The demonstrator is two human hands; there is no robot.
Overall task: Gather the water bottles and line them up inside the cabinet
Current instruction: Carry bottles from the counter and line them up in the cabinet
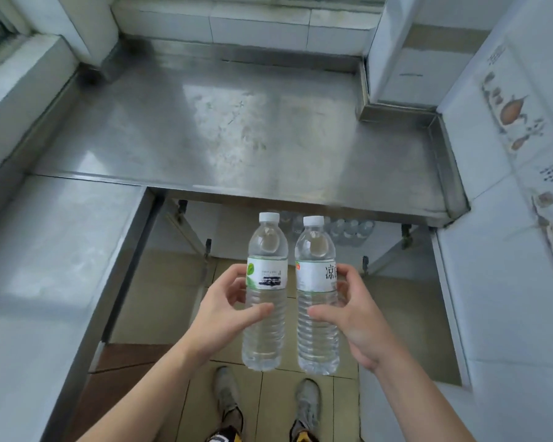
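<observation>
Left hand (227,311) grips one water bottle (265,291) around its ribbed middle, thumb across the front, fingers curled behind the label. Right hand (351,314) grips a second water bottle (316,295) the same way. Both bottles upright, white caps on, side by side, just apart, held in the air in front of the open cabinet (300,237) beneath the steel counter (224,129). More bottles (348,229) stand grouped at the back of the cabinet, blurred. Below: tan tiled floor (160,282), the person's shoes (227,397). White tiled walls (492,282) on either side.
</observation>
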